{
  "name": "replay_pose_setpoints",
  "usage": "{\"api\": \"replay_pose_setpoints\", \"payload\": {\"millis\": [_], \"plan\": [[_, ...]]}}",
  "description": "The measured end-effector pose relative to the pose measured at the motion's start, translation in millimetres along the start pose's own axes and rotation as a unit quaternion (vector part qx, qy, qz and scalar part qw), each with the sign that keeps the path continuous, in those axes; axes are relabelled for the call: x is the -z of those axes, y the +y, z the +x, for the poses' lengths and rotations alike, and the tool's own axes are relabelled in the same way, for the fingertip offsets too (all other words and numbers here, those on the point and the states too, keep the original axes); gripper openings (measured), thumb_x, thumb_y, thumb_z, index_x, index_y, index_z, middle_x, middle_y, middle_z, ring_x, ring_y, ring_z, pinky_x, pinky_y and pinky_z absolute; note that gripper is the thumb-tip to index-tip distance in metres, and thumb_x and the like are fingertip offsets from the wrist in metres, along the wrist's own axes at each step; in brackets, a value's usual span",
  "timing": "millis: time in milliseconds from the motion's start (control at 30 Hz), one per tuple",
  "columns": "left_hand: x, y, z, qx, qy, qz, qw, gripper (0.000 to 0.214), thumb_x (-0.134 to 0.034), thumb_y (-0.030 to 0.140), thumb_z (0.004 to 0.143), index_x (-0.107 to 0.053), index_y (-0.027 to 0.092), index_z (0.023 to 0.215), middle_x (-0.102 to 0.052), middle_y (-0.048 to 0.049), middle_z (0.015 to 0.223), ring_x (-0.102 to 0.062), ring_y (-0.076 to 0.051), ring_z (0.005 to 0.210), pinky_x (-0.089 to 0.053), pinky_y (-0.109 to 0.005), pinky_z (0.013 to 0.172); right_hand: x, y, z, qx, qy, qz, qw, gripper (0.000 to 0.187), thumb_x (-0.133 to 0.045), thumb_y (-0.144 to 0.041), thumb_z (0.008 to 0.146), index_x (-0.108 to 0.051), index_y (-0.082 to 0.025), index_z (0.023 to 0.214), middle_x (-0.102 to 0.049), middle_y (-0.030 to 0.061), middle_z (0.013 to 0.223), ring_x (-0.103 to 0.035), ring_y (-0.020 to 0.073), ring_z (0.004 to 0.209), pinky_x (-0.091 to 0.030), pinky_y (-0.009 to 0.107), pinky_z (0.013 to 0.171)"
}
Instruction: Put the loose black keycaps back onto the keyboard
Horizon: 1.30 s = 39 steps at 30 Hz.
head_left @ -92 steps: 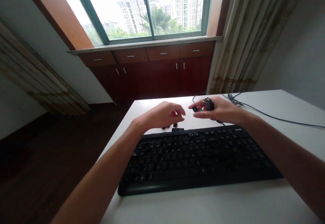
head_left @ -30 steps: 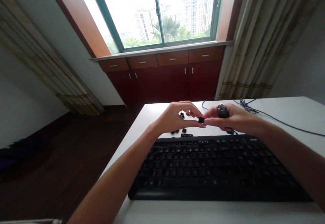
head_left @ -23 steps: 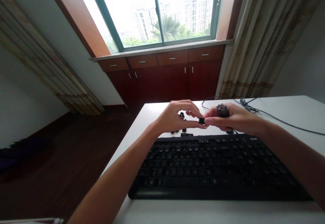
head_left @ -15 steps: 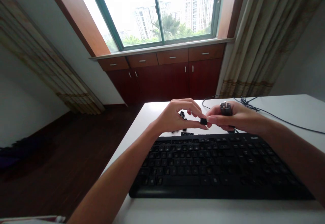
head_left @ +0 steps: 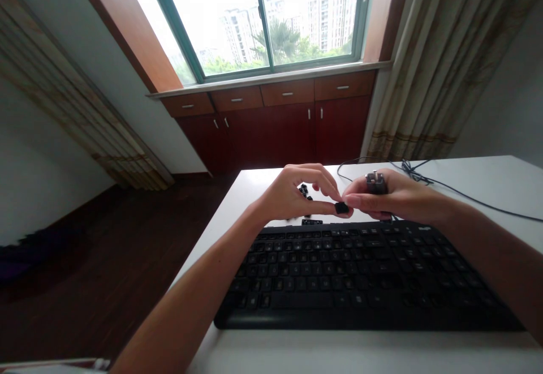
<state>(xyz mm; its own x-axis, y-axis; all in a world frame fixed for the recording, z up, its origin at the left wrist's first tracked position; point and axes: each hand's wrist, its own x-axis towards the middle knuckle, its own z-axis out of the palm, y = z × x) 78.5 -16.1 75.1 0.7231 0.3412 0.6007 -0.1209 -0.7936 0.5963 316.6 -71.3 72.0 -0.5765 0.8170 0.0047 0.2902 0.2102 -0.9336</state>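
Note:
A black keyboard [head_left: 360,275] lies on a white table [head_left: 373,351]. Above its far edge my left hand [head_left: 297,196] pinches a small black keycap [head_left: 341,208] between thumb and fingers. My right hand [head_left: 384,198] meets it fingertip to fingertip and is closed round a small dark tool with metal prongs [head_left: 375,182]. A few loose black keycaps [head_left: 306,193] lie on the table behind my left hand, partly hidden by its fingers.
A black cable [head_left: 458,193] runs across the table's far right. Past the table's far edge stand red-brown cabinets [head_left: 280,119] under a window. Curtains [head_left: 428,68] hang at the right. Dark wooden floor [head_left: 85,261] lies to the left.
Both hands have stayed together over the keyboard's far edge. The keycap between the fingertips has dropped slightly lower. Three seconds ago the hands were apart and my right fingers held the keycap.

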Motion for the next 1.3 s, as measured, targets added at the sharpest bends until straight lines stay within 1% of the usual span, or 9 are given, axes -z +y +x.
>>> {"api": "replay_pose_setpoints", "payload": {"millis": [167, 333, 500, 600, 800, 1067, 1167, 1233, 1300], "plan": [[-0.3, 0.6, -0.8, 0.009, -0.002, 0.010, 1.000, 0.026, -0.087, 0.032, 0.069, -0.076, 0.016, 0.088, -0.073, -0.0078, 0.088, -0.068, -0.017, 0.078, -0.055, -0.029, 0.071, 0.3, 0.9, -0.9, -0.006, 0.008, 0.008, 1.000, 0.032, -0.065, -0.046, 0.090, -0.072, -0.015, 0.092, -0.046, -0.0032, 0.056, -0.040, 0.0095, 0.051, -0.028, 0.023, 0.044], [-0.7, 1.6, -0.9, 0.009, -0.012, -0.004, 1.000, 0.031, -0.090, 0.033, 0.064, -0.076, 0.017, 0.087, -0.073, -0.0077, 0.087, -0.068, -0.017, 0.078, -0.055, -0.029, 0.071, -0.2, -1.2, -1.7, -0.008, -0.011, 0.003, 1.000, 0.029, -0.065, -0.045, 0.090, -0.073, -0.018, 0.092, -0.046, -0.0038, 0.056, -0.040, 0.0090, 0.051, -0.029, 0.023, 0.045], [0.0, 2.3, -0.8, 0.007, -0.020, -0.007, 1.000, 0.029, -0.089, 0.031, 0.067, -0.075, 0.016, 0.088, -0.073, -0.0079, 0.088, -0.068, -0.017, 0.079, -0.055, -0.029, 0.071, -0.1, -3.6, -1.7, -0.009, -0.015, 0.000, 1.000, 0.028, -0.066, -0.046, 0.089, -0.074, -0.019, 0.092, -0.047, -0.0041, 0.055, -0.040, 0.0091, 0.050, -0.029, 0.022, 0.045], [-0.4, 2.2, -0.4, -0.006, -0.020, -0.016, 1.000, 0.030, -0.089, 0.030, 0.066, -0.075, 0.016, 0.088, -0.073, -0.0080, 0.088, -0.068, -0.017, 0.079, -0.055, -0.029, 0.071, 0.5, -4.5, -1.7, -0.007, -0.017, -0.005, 1.000, 0.027, -0.067, -0.045, 0.088, -0.074, -0.019, 0.092, -0.047, -0.0040, 0.055, -0.041, 0.0092, 0.050, -0.029, 0.022, 0.044], [-1.2, 2.3, -1.0, -0.001, -0.021, -0.021, 1.000, 0.029, -0.089, 0.027, 0.065, -0.075, 0.017, 0.088, -0.073, -0.0078, 0.088, -0.069, -0.017, 0.079, -0.055, -0.029, 0.071, 0.5, -5.0, -2.7, -0.004, -0.021, -0.006, 1.000, 0.027, -0.066, -0.044, 0.089, -0.074, -0.019, 0.092, -0.045, -0.0043, 0.054, -0.039, 0.0092, 0.050, -0.028, 0.023, 0.044], [1.2, 1.9, -0.6, 0.009, -0.029, -0.010, 0.999, 0.026, -0.087, 0.031, 0.069, -0.076, 0.017, 0.087, -0.073, -0.0086, 0.089, -0.069, -0.017, 0.079, -0.054, -0.029, 0.071, -0.6, -5.4, -2.2, -0.017, -0.020, -0.008, 1.000, 0.030, -0.067, -0.047, 0.088, -0.074, -0.018, 0.094, -0.045, -0.0042, 0.055, -0.040, 0.0097, 0.050, -0.030, 0.023, 0.044], [-3.2, 3.9, -6.1, 0.016, -0.027, 0.006, 0.999, 0.023, -0.084, 0.030, 0.073, -0.075, 0.016, 0.088, -0.073, -0.0074, 0.087, -0.068, -0.016, 0.078, -0.053, -0.028, 0.070, -5.3, -2.8, -5.0, -0.033, -0.016, 0.013, 0.999, 0.029, -0.068, -0.047, 0.087, -0.074, -0.019, 0.093, -0.045, -0.0042, 0.056, -0.040, 0.0092, 0.050, -0.029, 0.023, 0.044], [-10.6, 7.2, -15.6, 0.033, -0.019, 0.018, 0.999, 0.023, -0.083, 0.030, 0.074, -0.074, 0.016, 0.090, -0.073, -0.0059, 0.084, -0.067, -0.014, 0.076, -0.052, -0.027, 0.068, -12.1, 0.6, -9.7, -0.055, -0.013, 0.042, 0.998, 0.030, -0.070, -0.047, 0.086, -0.074, -0.018, 0.092, -0.045, -0.0041, 0.057, -0.039, 0.0084, 0.050, -0.027, 0.022, 0.043], [-21.1, 12.3, -28.9, 0.059, -0.010, 0.021, 0.998, 0.027, -0.083, 0.031, 0.074, -0.074, 0.017, 0.096, -0.073, -0.0043, 0.081, -0.066, -0.013, 0.073, -0.052, -0.026, 0.067, -21.4, 5.0, -16.6, -0.087, -0.009, 0.088, 0.992, 0.032, -0.071, -0.048, 0.084, -0.073, -0.016, 0.091, -0.044, -0.0043, 0.058, -0.036, 0.0074, 0.049, -0.025, 0.021, 0.042]]}}
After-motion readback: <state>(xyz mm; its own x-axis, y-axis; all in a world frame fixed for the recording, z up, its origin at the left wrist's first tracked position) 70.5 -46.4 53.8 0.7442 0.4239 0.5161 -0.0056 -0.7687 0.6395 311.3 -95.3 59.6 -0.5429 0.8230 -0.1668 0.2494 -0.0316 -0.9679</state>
